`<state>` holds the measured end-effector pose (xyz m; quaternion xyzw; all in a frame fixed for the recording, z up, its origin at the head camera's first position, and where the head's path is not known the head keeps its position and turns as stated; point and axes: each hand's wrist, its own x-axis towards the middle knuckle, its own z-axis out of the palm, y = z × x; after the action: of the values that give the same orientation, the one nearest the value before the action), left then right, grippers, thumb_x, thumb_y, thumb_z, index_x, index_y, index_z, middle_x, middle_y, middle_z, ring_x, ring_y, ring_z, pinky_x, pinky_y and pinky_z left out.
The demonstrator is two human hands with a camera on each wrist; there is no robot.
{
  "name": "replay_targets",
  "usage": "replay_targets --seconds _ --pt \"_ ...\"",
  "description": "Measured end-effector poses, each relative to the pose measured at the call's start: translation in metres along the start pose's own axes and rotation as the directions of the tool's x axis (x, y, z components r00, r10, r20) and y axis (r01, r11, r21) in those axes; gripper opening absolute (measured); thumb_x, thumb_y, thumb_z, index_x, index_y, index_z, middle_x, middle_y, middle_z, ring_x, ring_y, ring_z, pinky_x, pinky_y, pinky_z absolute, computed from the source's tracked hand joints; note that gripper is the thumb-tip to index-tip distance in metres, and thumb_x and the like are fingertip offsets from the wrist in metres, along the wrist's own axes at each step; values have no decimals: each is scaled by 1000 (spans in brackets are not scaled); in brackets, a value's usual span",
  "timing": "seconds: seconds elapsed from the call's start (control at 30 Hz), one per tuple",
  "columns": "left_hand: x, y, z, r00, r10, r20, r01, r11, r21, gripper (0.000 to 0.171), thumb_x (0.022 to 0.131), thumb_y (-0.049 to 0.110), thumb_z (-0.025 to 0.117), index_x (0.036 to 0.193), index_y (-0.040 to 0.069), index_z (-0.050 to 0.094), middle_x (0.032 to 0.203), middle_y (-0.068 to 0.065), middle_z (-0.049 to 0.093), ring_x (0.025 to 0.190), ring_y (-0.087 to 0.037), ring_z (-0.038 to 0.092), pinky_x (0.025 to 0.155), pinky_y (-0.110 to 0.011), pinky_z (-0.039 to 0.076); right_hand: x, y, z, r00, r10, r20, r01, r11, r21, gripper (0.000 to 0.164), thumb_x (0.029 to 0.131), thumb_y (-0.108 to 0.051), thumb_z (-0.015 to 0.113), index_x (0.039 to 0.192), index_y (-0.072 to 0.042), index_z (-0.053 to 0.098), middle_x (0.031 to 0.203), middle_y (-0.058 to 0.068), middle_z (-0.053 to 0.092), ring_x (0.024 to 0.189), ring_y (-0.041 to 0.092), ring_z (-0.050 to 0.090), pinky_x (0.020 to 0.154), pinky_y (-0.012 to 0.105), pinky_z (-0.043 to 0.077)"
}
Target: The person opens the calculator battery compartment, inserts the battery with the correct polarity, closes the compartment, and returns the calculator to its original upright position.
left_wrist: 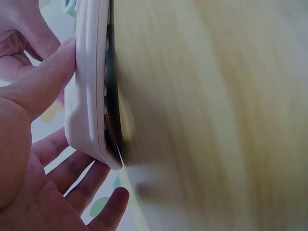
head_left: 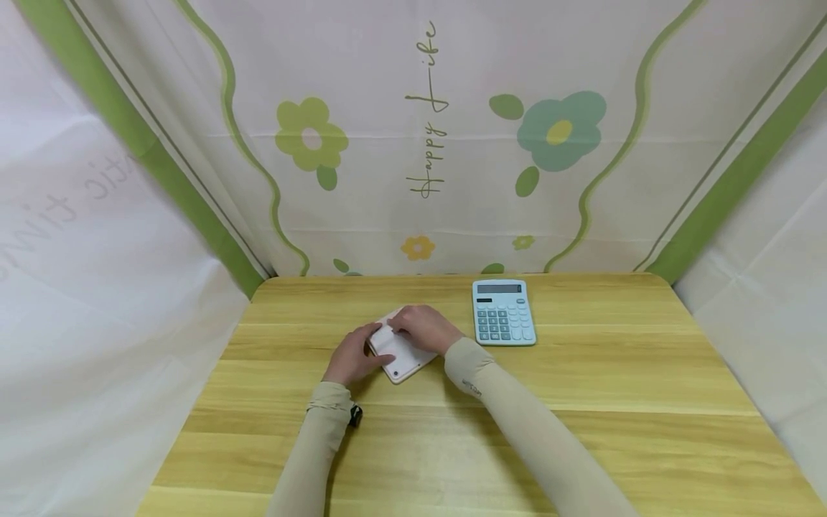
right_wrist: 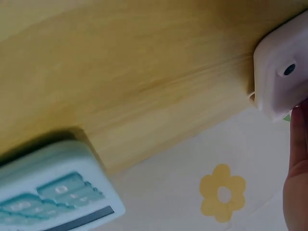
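Observation:
A pale pink calculator (head_left: 408, 360) lies back side up on the wooden table, with small keys along its underside in the left wrist view. My left hand (head_left: 352, 357) holds its left end, thumb (left_wrist: 55, 72) on the back and fingers around the edge. Over the calculator's far part is my right hand (head_left: 426, 329), its fingers bent against the back. What those fingertips grip or press is hidden by the hand. A round dark spot (right_wrist: 289, 70) shows on the calculator's back in the right wrist view.
To the right, a light blue calculator (head_left: 504, 316) lies face up near the table's back edge. The wooden table (head_left: 614, 402) meets a white curtain (head_left: 413, 215) with printed flowers behind it, and curtains hang on both sides.

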<state>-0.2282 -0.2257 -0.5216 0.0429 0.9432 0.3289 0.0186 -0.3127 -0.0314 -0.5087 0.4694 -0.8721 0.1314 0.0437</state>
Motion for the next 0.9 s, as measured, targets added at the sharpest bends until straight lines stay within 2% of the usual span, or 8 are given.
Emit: replay_targets --seconds 0.13,0.33,0.5,0.6,0.73,0.9 --pt "1 0 1 1000 5 7 -5 1000 -1 72 90 28 83 151 4 51 152 -22 53 140 -42 50 115 -55 42 -4 3 1 1000 23 8 -23 998 57 27 98 -11 71 125 -11 76 118 3 77 112 19 72 100 33 57" --pt "2 0 1 1000 -3 17 3 1000 11 73 91 31 82 152 6 51 154 -21 52 143 -42 48 117 -56 40 -8 10 2 1000 23 -9 -22 995 95 19 93 -9 77 111 -12 81 129 5 74 122 21 68 106 35 54" --pt "0 2 -1 1000 -15 22 15 1000 11 75 90 30 82 153 5 50 154 -21 51 142 -42 48 117 -56 40 -15 13 0 994 112 -7 -110 984 137 29 90 -12 80 119 -12 77 136 8 69 129 27 63 112 40 49" --pt "-1 4 -2 999 -24 27 24 1000 10 75 91 30 82 153 5 48 154 -22 51 142 -43 48 117 -56 40 -18 13 -1 974 224 23 -225 960 167 42 90 -18 81 130 -11 71 141 10 65 132 30 60 114 43 47" --pt "-3 5 -3 999 -48 20 48 999 23 77 90 30 83 154 5 48 156 -23 48 142 -45 46 116 -59 40 -22 12 -3 929 364 67 -369 901 227 56 93 -27 80 143 -10 61 140 13 65 130 30 61 114 45 47" --pt "-5 7 -2 997 -78 -6 78 995 61 78 87 34 85 152 6 51 155 -25 47 140 -48 47 113 -61 42 -24 10 -3 879 464 113 -475 827 302 54 97 -27 75 144 -6 59 126 12 72 115 26 68 104 41 54"
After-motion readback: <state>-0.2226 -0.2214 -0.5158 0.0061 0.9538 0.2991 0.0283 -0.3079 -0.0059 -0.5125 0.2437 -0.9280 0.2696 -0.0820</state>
